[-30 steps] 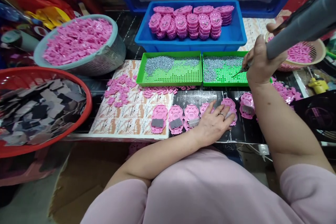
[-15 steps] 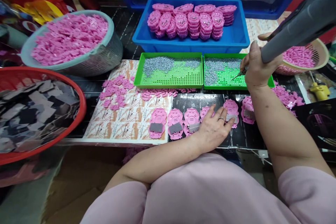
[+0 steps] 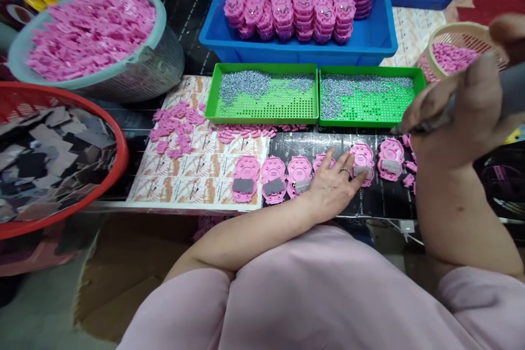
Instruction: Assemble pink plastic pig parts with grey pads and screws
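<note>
Several pink plastic casings lie in a row along the front of the table, most with a grey plate on the lower half. My left hand rests flat over the row, fingers spread. Its fingertips touch a casing with a grey plate, and another casing is partly hidden beneath the hand. At the right, my right hand is raised and smeared by motion, wrapped around a grey electric screwdriver. The driver's tip is too blurred to make out. Beyond that hand lies the last visible casing.
Two green trays of small screws stand behind the row. A blue bin holds stacked pink assemblies. A red basket of grey plates, a pale green basket and a cream basket of pink parts flank them.
My right hand has swung right and nearer to me with the screwdriver, away from the right green tray. My left hand stays on the casings. The view has tilted down slightly.
</note>
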A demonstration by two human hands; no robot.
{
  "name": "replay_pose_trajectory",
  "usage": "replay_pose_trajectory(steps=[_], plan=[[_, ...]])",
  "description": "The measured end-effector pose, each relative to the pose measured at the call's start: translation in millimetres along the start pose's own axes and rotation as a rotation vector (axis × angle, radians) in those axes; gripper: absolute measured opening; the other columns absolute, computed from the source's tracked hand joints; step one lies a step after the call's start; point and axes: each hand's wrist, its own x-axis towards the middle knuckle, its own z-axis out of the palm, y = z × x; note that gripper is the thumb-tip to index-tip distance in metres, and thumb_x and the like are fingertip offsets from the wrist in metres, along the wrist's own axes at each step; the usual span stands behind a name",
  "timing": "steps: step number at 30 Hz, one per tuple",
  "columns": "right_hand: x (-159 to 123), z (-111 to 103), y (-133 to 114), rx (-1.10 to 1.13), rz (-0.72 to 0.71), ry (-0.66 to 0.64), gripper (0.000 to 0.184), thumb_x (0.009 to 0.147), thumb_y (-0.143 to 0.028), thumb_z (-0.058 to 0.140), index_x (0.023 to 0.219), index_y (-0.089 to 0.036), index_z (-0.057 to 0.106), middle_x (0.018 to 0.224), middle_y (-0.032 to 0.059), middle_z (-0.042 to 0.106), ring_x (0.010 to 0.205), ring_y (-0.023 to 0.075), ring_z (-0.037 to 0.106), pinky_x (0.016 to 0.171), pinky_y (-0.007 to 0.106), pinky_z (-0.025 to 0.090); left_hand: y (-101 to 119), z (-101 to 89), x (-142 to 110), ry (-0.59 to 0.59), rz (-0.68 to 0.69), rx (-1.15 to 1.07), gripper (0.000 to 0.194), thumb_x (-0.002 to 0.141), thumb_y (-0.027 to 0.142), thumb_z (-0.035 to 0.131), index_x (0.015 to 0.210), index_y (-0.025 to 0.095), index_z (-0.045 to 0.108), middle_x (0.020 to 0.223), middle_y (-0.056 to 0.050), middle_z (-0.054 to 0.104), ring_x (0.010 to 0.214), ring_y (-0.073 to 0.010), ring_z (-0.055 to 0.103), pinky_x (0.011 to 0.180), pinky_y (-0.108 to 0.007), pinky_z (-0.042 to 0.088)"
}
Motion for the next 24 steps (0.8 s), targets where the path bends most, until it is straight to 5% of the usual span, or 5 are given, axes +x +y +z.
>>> replay_pose_trajectory(steps=[5, 10, 24], plan=[[-45, 13, -11, -0.015, -0.036, 0.067, 0.039, 0.079, -0.052, 0.068, 0.114, -0.039, 0.057, 0.065, -0.0044, 0.056, 0.053, 0.0180, 0.059, 0.043, 0.034, 0.047, -1, -2.2, 1, -0.015, 0.015, 0.012, 0.032, 0.094, 0.023, 0.055, 0.125, 0.024, 0.063, 0.124, -0.020, 0.064, 0.122, -0.0302, 0.057, 0.103, -0.058, 0.039], [-57, 20, -8, 0.048, -0.126, 0.154, 0.025, 0.082, -0.031, 0.067, 0.105, -0.040, 0.064, 0.050, -0.0083, 0.043, 0.032, 0.0124, 0.041, 0.032, 0.031, 0.035, -2, -0.9, 2, 0.003, 0.020, 0.021, 0.032, 0.094, 0.024, 0.055, 0.125, 0.025, 0.064, 0.125, -0.019, 0.064, 0.121, -0.0305, 0.058, 0.103, -0.060, 0.037], [-58, 21, -3, -0.003, -0.060, 0.013, 0.019, 0.080, -0.029, 0.071, 0.094, -0.027, 0.057, 0.049, -0.0096, 0.039, 0.037, 0.0105, 0.044, 0.038, 0.027, 0.037, -1, 2.1, 4, 0.036, 0.019, 0.085, 0.029, 0.094, 0.028, 0.054, 0.121, 0.028, 0.066, 0.119, -0.014, 0.067, 0.116, -0.0281, 0.061, 0.105, -0.058, 0.037]])
